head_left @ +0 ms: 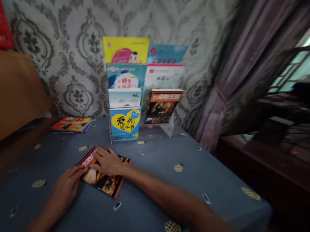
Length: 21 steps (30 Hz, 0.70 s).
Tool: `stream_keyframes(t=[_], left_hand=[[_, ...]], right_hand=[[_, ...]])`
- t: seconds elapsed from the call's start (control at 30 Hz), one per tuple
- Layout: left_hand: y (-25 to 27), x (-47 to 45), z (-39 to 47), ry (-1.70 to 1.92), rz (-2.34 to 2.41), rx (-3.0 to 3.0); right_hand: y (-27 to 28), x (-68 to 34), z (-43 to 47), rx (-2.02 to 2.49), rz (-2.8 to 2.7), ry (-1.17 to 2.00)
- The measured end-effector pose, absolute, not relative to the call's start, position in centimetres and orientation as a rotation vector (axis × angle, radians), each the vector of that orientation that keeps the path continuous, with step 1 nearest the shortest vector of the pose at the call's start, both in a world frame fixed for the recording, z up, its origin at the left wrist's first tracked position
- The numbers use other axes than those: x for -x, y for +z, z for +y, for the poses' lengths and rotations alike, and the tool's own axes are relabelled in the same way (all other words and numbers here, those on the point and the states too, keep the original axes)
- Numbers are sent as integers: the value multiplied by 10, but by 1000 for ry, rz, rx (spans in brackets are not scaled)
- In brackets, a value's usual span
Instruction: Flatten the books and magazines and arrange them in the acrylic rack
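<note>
Behind a blue-grey table (153, 182), the wall (78, 96) is covered in patterned paper. On the table, a book (107, 186) is laid flat and aslant under both hands. Nothing is clasped by the right hand (108, 162); its fingers are spread over the cover, apparently so that the book is kept from sliding. Its left corner is touched by the fingertips of the left hand (64, 188), perhaps as a steadying stop; whether it is pinched there cannot be told. Beyond, a clear rack (156, 131) is stood near the wall, its books (126, 121) tiered, presumably so that covers can be read. At the right, a curtain (236, 44) is gathered by a tie (220, 95).
</note>
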<state>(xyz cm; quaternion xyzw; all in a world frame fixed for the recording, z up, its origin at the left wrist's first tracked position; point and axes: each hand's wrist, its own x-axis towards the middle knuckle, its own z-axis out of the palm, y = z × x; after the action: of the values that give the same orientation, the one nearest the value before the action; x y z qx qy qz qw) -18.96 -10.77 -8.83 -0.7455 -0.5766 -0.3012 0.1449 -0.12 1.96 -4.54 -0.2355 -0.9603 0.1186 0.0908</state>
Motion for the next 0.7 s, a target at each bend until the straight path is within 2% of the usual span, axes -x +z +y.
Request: stream_keyframes(t=[0.1, 0.2, 0.37, 0.57, 0.7], left_hand=[[-93, 190, -105, -794, -1746, 2098], [-91, 186, -108, -540, -2076, 1870], [-83, 180, -112, -318, -2316, 1740], [-64, 173, -103, -662, -2350, 1924], [-47, 180, -95, -1111, -2438, 1945]], right_hand=[[-46, -15, 17, 873, -2772, 383], [-47, -30, 9, 998, -2703, 401], [-48, -38, -4, 1054, -2617, 414], [-46, -37, -13, 1068, -2575, 384], [-45, -39, -16, 1038, -2565, 373]])
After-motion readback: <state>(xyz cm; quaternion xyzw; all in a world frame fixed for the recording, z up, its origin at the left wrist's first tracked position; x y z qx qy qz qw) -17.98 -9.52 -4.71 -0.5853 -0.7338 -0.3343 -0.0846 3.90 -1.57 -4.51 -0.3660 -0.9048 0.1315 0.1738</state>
